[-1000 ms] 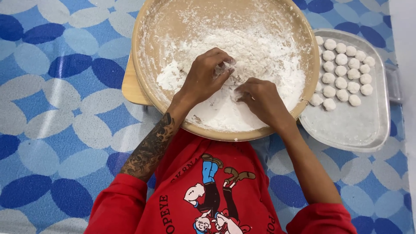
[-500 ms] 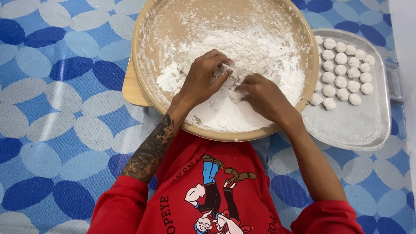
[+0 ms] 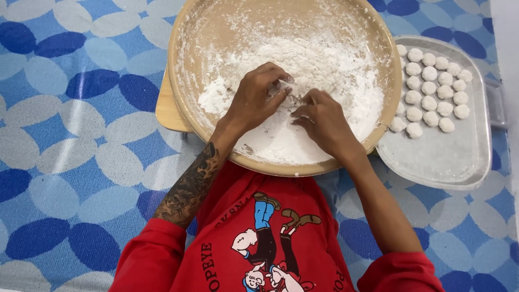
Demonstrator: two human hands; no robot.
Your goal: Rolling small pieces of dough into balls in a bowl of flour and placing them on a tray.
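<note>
From the head view, looking straight down, there is one wide round tan bowl (image 3: 186,59) holding a heap of white flour dough (image 3: 324,70), and one grey metal oblong tray (image 3: 443,162) just to its right, the bowl's rim overlapping the tray's left edge. On the tray lie about eighteen small white dough balls (image 3: 430,103), set in close rows at the upper end; the lower end is bare metal dusted with flour. One pale wooden board (image 3: 167,111) pokes out from under the bowl on its left side. All of it rests on a blue patterned mat (image 3: 70,140) with light and dark ovals.

Two hands work inside the bowl, both over the middle of the white heap. The left hand (image 3: 257,97), on a tattooed forearm, is curled with its fingertips pinching a small bit of dough. The right hand (image 3: 324,121) lies just beside it, fingers bent and closed on the same lump where the two hands meet. The knuckles hide the lump itself, so its shape cannot be told. Red sleeves and a red printed shirt (image 3: 259,238) fill the lower edge.
</note>
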